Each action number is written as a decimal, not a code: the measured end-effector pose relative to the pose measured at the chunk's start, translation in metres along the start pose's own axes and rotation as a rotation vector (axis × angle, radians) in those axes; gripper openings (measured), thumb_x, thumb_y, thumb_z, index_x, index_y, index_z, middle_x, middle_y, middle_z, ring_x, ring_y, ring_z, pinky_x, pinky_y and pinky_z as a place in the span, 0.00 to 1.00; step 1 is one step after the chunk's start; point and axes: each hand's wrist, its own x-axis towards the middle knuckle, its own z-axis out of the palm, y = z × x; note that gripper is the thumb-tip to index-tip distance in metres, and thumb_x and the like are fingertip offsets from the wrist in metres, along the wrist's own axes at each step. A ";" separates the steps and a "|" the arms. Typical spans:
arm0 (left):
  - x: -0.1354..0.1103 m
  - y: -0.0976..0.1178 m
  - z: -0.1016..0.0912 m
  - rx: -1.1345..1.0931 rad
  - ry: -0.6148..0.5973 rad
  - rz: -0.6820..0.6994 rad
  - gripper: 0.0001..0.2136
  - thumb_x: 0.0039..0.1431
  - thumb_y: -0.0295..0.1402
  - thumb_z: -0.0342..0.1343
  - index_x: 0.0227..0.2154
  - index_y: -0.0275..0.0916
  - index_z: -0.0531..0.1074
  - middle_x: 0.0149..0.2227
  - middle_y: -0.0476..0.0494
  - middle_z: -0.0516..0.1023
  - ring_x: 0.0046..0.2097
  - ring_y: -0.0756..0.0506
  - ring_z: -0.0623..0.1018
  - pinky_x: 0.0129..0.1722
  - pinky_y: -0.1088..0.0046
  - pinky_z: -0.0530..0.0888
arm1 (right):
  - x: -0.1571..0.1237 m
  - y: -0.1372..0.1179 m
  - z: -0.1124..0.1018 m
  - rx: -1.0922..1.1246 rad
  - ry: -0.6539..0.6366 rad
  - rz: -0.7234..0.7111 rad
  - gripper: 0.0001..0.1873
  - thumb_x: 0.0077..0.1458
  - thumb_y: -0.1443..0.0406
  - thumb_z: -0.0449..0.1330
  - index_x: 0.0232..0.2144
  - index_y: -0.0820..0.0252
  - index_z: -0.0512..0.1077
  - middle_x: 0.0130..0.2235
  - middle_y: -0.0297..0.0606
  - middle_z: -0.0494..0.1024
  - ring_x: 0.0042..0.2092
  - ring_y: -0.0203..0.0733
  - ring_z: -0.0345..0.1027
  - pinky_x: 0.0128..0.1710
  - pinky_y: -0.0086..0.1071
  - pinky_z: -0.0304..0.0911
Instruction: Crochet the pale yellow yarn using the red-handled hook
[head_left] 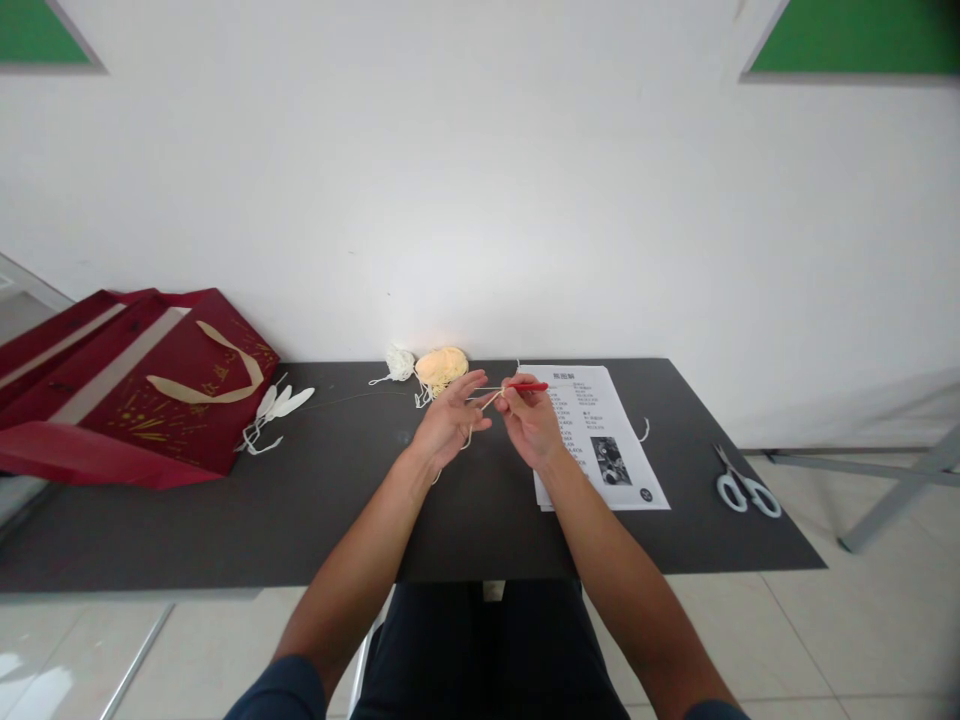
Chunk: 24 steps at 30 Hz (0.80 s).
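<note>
My left hand (pixel 448 418) is raised over the table with its fingers partly stretched and cream yarn (pixel 489 402) looped about them. A strand of this yarn hangs below the palm. My right hand (pixel 529 425) pinches a crochet hook (pixel 534 386) with a red handle, its thin shaft pointing left toward my left fingers. The yarn runs taut between both hands and meets the hook at my right fingertips. Any stitches there are too small to make out. Just behind my left hand lies a pale yellow ball of yarn (pixel 441 366).
A small white yarn ball (pixel 400 362) rests by the wall. Printed sheets (pixel 637 490) lie under my right hand. Scissors (pixel 746 490) are near the right edge of the dark table (pixel 330 530). White leaf-shaped pieces (pixel 281 402) lie beside a red paper bag (pixel 202 430) at left.
</note>
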 end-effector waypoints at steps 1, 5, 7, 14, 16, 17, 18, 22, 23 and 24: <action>0.001 0.002 -0.002 -0.050 0.031 0.031 0.30 0.41 0.17 0.65 0.51 0.43 0.78 0.66 0.39 0.70 0.59 0.38 0.79 0.37 0.76 0.81 | 0.000 0.000 0.000 0.007 0.003 -0.005 0.14 0.49 0.62 0.76 0.36 0.50 0.75 0.37 0.28 0.76 0.32 0.31 0.66 0.35 0.31 0.67; 0.007 0.007 -0.009 -0.233 0.142 0.227 0.28 0.43 0.15 0.61 0.49 0.41 0.78 0.64 0.39 0.73 0.66 0.36 0.75 0.63 0.61 0.76 | 0.000 -0.002 0.000 0.025 -0.012 -0.001 0.15 0.48 0.63 0.77 0.35 0.51 0.75 0.37 0.27 0.75 0.31 0.31 0.65 0.34 0.30 0.66; 0.008 0.005 -0.008 -0.274 0.128 0.271 0.28 0.40 0.13 0.60 0.47 0.39 0.78 0.61 0.38 0.75 0.65 0.35 0.75 0.68 0.52 0.71 | -0.001 -0.003 0.001 0.032 -0.035 0.012 0.15 0.48 0.63 0.77 0.34 0.51 0.75 0.36 0.27 0.74 0.31 0.30 0.65 0.34 0.30 0.65; 0.009 -0.019 -0.002 0.102 0.101 0.494 0.12 0.46 0.18 0.59 0.32 0.39 0.73 0.58 0.41 0.76 0.63 0.39 0.76 0.66 0.47 0.71 | -0.004 -0.003 0.004 0.042 -0.088 0.046 0.13 0.50 0.64 0.76 0.34 0.52 0.76 0.35 0.28 0.74 0.31 0.30 0.66 0.35 0.30 0.65; 0.010 -0.025 -0.006 0.479 0.099 0.626 0.09 0.48 0.20 0.55 0.31 0.39 0.74 0.58 0.40 0.75 0.62 0.40 0.76 0.63 0.49 0.74 | -0.005 -0.002 0.004 0.039 -0.089 0.052 0.13 0.50 0.64 0.76 0.34 0.52 0.76 0.35 0.27 0.75 0.31 0.30 0.67 0.35 0.29 0.65; 0.011 -0.027 -0.008 0.558 0.083 0.634 0.10 0.47 0.19 0.55 0.30 0.39 0.75 0.57 0.41 0.76 0.61 0.40 0.77 0.63 0.49 0.74 | -0.005 -0.002 0.004 0.038 -0.087 0.054 0.13 0.50 0.64 0.76 0.34 0.52 0.75 0.35 0.27 0.74 0.31 0.30 0.67 0.35 0.29 0.65; 0.011 -0.028 -0.011 0.609 0.071 0.631 0.11 0.46 0.18 0.54 0.28 0.39 0.76 0.56 0.41 0.77 0.60 0.40 0.78 0.64 0.49 0.74 | -0.005 -0.002 0.004 0.037 -0.085 0.054 0.13 0.50 0.63 0.76 0.35 0.52 0.75 0.34 0.27 0.74 0.31 0.30 0.67 0.36 0.29 0.65; 0.010 -0.028 -0.018 0.897 0.014 0.599 0.18 0.46 0.15 0.51 0.30 0.41 0.82 0.59 0.41 0.78 0.59 0.39 0.79 0.66 0.48 0.72 | -0.005 -0.001 0.004 0.030 -0.064 0.052 0.14 0.50 0.62 0.76 0.35 0.52 0.76 0.35 0.27 0.75 0.31 0.29 0.67 0.36 0.29 0.66; 0.010 -0.028 -0.018 0.998 0.014 0.598 0.21 0.47 0.15 0.50 0.34 0.42 0.83 0.61 0.41 0.78 0.61 0.38 0.79 0.67 0.48 0.71 | -0.004 -0.001 0.005 0.026 -0.056 0.053 0.14 0.49 0.62 0.76 0.35 0.52 0.76 0.35 0.27 0.76 0.31 0.30 0.67 0.36 0.29 0.66; 0.010 -0.028 -0.018 1.091 0.019 0.601 0.23 0.48 0.14 0.49 0.38 0.42 0.84 0.62 0.40 0.77 0.63 0.38 0.77 0.68 0.48 0.70 | -0.004 -0.001 0.005 0.021 -0.049 0.054 0.15 0.49 0.62 0.77 0.35 0.52 0.76 0.35 0.27 0.76 0.31 0.30 0.68 0.36 0.29 0.66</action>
